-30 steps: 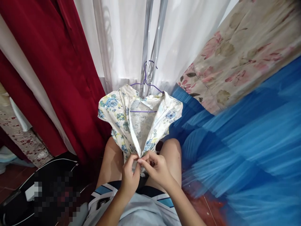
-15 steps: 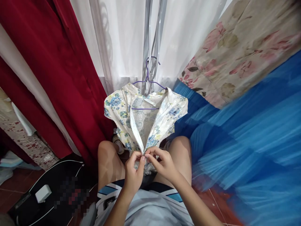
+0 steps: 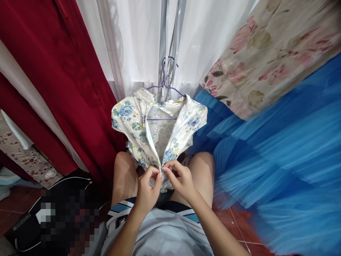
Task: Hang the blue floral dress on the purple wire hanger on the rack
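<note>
A small white dress with blue and yellow flowers (image 3: 138, 124) hangs open on a purple wire hanger (image 3: 165, 83), which hooks onto a metal pole (image 3: 166, 42). My left hand (image 3: 147, 190) and my right hand (image 3: 179, 179) meet at the bottom of the dress's open back seam, just above my knees. Both hands pinch the two fabric edges together, fingertips touching. What sits between the fingertips is too small to make out.
Dark red curtain (image 3: 61, 81) hangs at the left, a white sheer curtain (image 3: 133, 42) behind the pole. Blue tulle fabric (image 3: 279, 153) fills the right, under a floral cloth (image 3: 271, 53). A black item (image 3: 26, 227) lies on the red tiled floor at lower left.
My hands have stayed pinched at the seam's lower end and risen slightly along it. The view has shifted a little; the dress and hanger hang as before.
</note>
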Tool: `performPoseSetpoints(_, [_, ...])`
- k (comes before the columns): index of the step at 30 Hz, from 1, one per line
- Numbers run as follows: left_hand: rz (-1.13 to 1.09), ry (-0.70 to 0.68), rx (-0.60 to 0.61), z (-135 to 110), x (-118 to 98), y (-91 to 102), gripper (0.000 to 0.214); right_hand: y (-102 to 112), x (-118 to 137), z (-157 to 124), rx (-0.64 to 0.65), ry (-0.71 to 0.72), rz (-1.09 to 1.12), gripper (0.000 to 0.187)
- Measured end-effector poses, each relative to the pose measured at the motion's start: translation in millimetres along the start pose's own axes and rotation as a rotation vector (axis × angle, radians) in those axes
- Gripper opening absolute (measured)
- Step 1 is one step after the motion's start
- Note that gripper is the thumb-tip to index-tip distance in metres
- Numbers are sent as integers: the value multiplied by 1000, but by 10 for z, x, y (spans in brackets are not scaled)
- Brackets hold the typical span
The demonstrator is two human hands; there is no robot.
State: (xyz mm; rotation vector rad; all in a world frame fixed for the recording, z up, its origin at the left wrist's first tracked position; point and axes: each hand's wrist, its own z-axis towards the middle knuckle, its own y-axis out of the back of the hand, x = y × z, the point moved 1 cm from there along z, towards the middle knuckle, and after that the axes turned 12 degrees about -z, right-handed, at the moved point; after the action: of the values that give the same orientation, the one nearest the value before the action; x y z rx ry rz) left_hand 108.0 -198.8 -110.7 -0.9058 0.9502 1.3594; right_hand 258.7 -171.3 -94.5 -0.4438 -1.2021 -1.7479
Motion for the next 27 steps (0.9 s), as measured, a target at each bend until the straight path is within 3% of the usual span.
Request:
performPoseSetpoints(13, [40,5,71,-44,-41,-27,10,353,84,193,-148,50,-129,10])
performPoseSetpoints(27, [24,-17,95,-12,8,49,10,387,32,748,-247,65,-211,18])
